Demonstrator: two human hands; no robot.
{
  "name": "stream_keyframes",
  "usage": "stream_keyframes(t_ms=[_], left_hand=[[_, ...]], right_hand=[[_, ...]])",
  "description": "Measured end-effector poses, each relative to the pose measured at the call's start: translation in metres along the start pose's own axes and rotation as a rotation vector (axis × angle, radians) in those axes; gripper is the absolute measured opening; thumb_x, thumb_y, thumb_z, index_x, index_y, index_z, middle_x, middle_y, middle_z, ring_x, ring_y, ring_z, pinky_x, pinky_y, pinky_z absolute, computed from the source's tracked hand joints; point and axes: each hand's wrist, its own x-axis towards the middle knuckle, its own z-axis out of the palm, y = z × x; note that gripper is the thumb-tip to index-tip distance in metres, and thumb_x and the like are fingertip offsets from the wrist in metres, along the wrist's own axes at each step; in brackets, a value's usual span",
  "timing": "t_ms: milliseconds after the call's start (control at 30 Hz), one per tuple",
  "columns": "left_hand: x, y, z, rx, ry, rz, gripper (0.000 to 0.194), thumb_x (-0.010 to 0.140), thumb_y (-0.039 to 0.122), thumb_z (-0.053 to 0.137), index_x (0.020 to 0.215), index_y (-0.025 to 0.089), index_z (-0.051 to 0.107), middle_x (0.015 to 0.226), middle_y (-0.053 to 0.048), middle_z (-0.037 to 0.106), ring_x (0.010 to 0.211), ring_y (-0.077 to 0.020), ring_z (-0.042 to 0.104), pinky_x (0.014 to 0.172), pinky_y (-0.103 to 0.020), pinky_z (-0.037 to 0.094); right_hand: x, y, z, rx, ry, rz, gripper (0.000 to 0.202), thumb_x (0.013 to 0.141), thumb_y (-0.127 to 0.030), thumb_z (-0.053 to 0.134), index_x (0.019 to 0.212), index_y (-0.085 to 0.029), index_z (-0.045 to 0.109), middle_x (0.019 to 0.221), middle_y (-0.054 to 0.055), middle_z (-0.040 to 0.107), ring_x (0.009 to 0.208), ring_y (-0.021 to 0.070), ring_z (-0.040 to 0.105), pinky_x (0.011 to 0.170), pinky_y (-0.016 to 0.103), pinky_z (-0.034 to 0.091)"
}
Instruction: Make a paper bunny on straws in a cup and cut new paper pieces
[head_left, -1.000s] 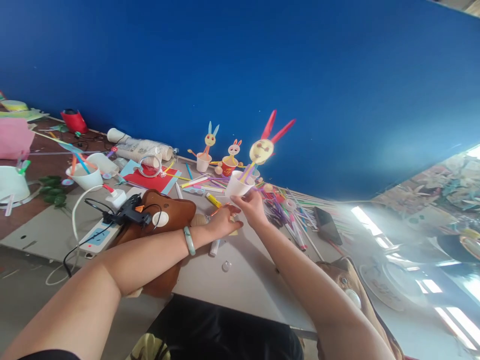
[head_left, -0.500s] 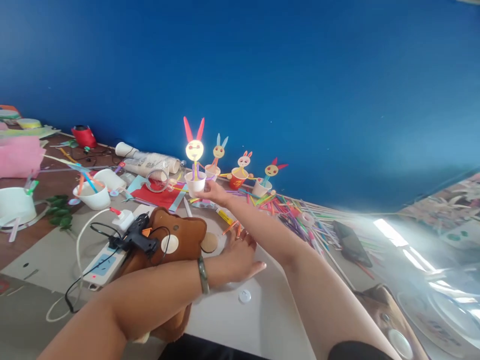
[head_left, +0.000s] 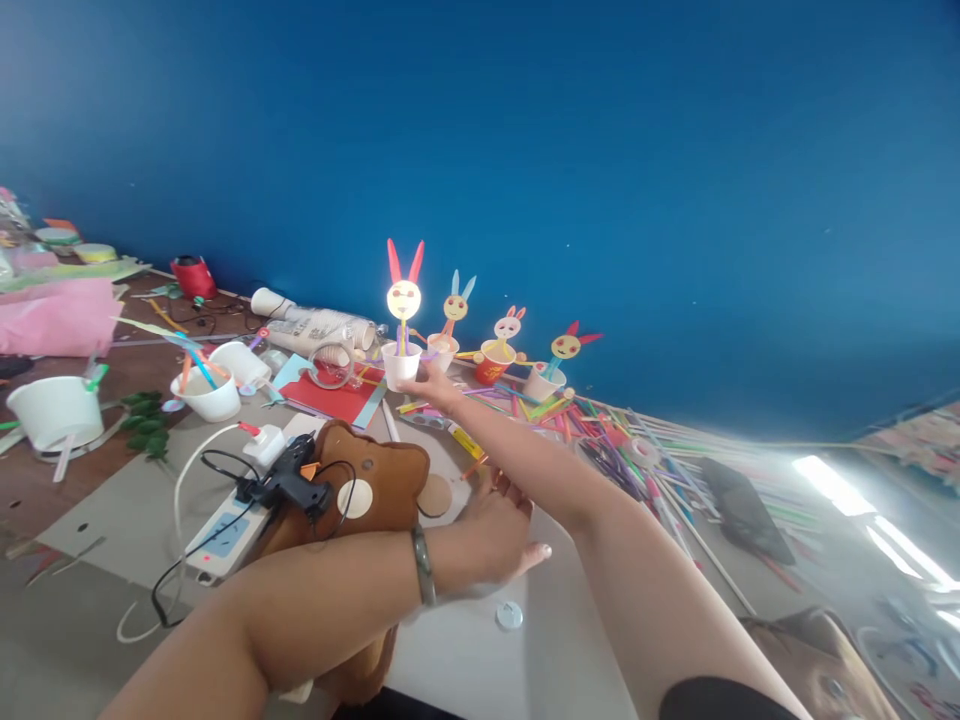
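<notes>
A white paper cup (head_left: 401, 371) bears a rabbit figure (head_left: 403, 300) with a round pale face and tall red ears. My right hand (head_left: 436, 390) reaches across from the lower right and grips this cup near its base, which stands at the left end of a row of similar cup rabbits. Below my right forearm, my left hand (head_left: 499, 525), with a bracelet at the wrist, hovers over or rests on the pale table. Its thumb points out to the right and its fingers are loosely bent, beside thin orange sticks (head_left: 474, 468) and a yellow tube-like item (head_left: 465, 441).
A black glue gun (head_left: 289, 485) lies on a power strip (head_left: 229, 535) beside a brown plush item (head_left: 382, 465). Loose coloured sticks (head_left: 600, 440) spread rightward along the blue wall (head_left: 600, 180). A dark phone-like slab (head_left: 746, 510) lies right; cups (head_left: 214, 398) stand left.
The whole view has turned slightly left, so everything appears further right. My left fingers have curled in a little. My right hand still grips the white cup.
</notes>
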Motion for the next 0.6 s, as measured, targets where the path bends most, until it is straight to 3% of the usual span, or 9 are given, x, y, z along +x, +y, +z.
stream_keyframes(t_ms=[100, 200, 433, 600], left_hand=[[-0.001, 0.000, 0.000, 0.027, 0.017, 0.017, 0.071, 0.096, 0.057, 0.044, 0.143, 0.004, 0.048, 0.154, -0.025, 0.041, 0.150, -0.0392, 0.024, 0.123, -0.057, 0.009], [-0.001, 0.001, -0.001, 0.018, -0.010, -0.021, 0.066, 0.095, 0.057, 0.046, 0.136, 0.007, 0.056, 0.151, -0.025, 0.045, 0.147, -0.0402, 0.028, 0.122, -0.059, 0.009], [0.000, -0.002, 0.003, -0.029, 0.004, 0.000, 0.065, 0.094, 0.056, 0.047, 0.142, 0.014, 0.050, 0.152, -0.021, 0.045, 0.146, -0.0394, 0.031, 0.121, -0.062, 0.008], [0.002, -0.002, 0.008, -0.076, -0.017, -0.012, 0.066, 0.093, 0.053, 0.050, 0.145, 0.012, 0.048, 0.155, -0.022, 0.042, 0.147, -0.0428, 0.029, 0.119, -0.065, 0.016]], right_hand=[[0.027, 0.002, 0.011, -0.058, -0.021, 0.059, 0.066, 0.063, -0.037, 0.086, 0.122, -0.022, 0.063, 0.126, 0.010, 0.069, 0.116, 0.0319, 0.063, 0.095, 0.046, 0.055], [0.032, 0.011, 0.007, -0.112, 0.022, 0.071, 0.059, 0.064, -0.036, 0.084, 0.116, -0.018, 0.063, 0.118, 0.011, 0.071, 0.104, 0.0275, 0.068, 0.089, 0.042, 0.057], [0.067, 0.017, 0.019, -0.360, 0.237, 0.010, 0.052, 0.066, -0.031, 0.081, 0.113, -0.016, 0.063, 0.110, 0.010, 0.074, 0.101, 0.0257, 0.068, 0.093, 0.040, 0.054], [0.093, 0.026, 0.034, -0.430, 0.266, 0.072, 0.048, 0.069, -0.033, 0.080, 0.110, -0.015, 0.063, 0.117, 0.015, 0.072, 0.105, 0.0276, 0.069, 0.095, 0.041, 0.053]])
